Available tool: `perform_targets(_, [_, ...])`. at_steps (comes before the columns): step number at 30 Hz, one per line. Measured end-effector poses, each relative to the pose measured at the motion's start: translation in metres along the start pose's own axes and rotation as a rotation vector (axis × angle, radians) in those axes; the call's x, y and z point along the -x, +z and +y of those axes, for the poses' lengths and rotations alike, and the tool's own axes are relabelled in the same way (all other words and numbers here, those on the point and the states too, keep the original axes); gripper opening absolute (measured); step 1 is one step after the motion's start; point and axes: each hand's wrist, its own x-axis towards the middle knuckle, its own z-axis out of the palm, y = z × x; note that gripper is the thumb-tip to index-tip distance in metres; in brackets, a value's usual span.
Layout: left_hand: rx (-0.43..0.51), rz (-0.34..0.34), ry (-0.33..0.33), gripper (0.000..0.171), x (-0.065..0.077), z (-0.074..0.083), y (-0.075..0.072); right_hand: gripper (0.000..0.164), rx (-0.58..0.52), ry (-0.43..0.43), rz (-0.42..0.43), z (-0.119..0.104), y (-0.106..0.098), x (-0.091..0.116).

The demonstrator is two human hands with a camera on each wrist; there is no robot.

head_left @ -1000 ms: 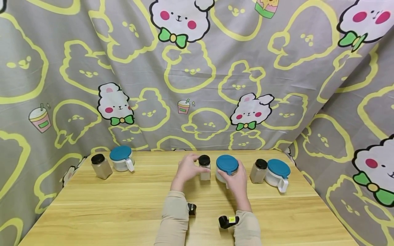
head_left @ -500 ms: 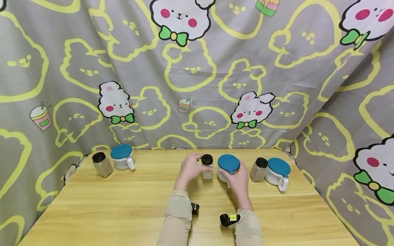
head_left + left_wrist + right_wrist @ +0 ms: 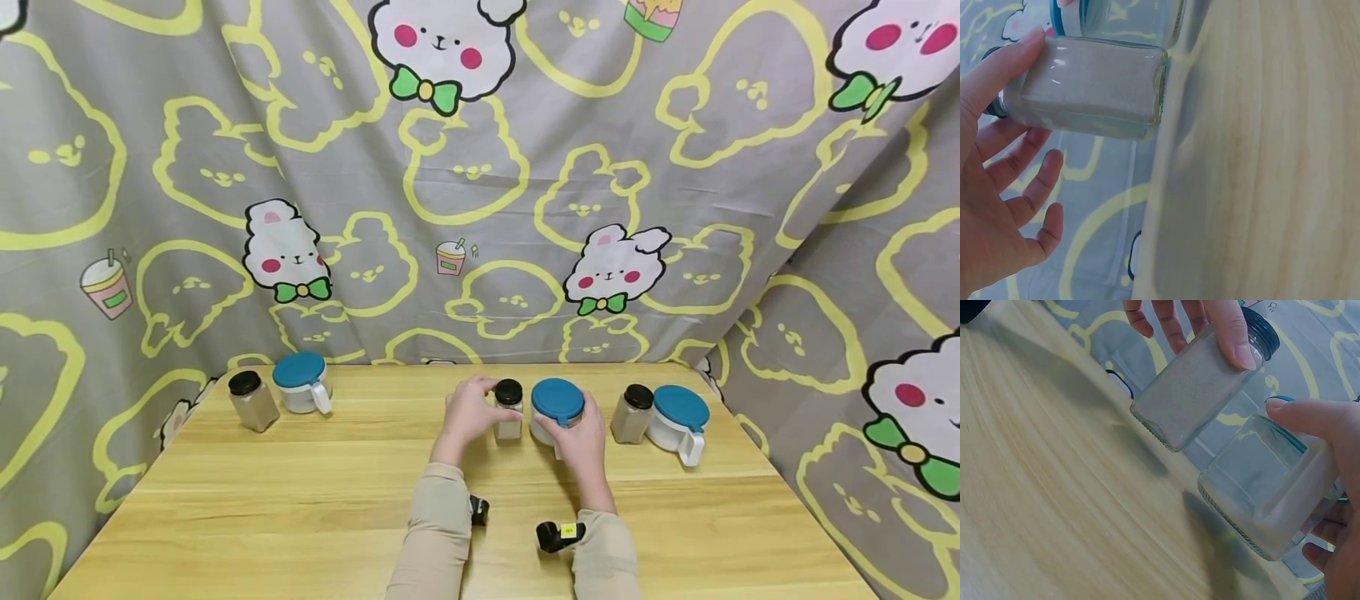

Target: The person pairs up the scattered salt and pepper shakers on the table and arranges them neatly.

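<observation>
- Head view: a person's two hands work near the back of a wooden table (image 3: 300,517), before a grey curtain (image 3: 480,183) printed with cartoon animals.
- The left hand (image 3: 468,414) pinches the middle shaker (image 3: 508,429), a black-capped glass jar with greyish contents, between thumb and fingers.
- The right hand (image 3: 585,433) grips the middle pot (image 3: 557,400), a clear vessel with a blue lid and a white handle, fingers and thumb around its side.
- Both vessels are upright, the shaker just left of the pot, a narrow gap between them; from where I stand, I cannot tell whether their bases touch the wood.
- Left wrist view: the lower fingers curl clear of the shaker's glass.
- Right wrist view: the right thumb lies at the rim of the blue lid.
- At far left, a second shaker (image 3: 257,407) stands beside a second pot (image 3: 300,375), well apart from the hands.
- On the right, near the right hand, a third shaker (image 3: 632,421) stands close beside a third pot (image 3: 679,407), its handle toward the person.
- Beige sleeves (image 3: 435,517) cover both forearms; the black device (image 3: 551,538) at the right wrist bears a yellow label.
</observation>
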Motion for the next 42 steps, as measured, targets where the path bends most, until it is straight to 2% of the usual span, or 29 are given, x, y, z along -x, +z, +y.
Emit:
perform_targets(18, [-0.039, 0.008, -0.022, 0.06, 0.0015, -0.0025, 0.0031, 0.091, 0.008, 0.03, -0.022, 0.005, -0.0011, -0.0012])
perform_targets(28, [0.004, -0.001, -0.026, 0.055, 0.0028, -0.0028, 0.0063, 0.089, 0.01, 0.0, -0.026, 0.007, 0.0, -0.0001])
perform_targets(42, [0.01, -0.006, -0.026, 0.058, 0.0036, -0.0013, 0.0078, 0.094, -0.013, 0.031, -0.047, 0.0081, 0.0005, 0.0006])
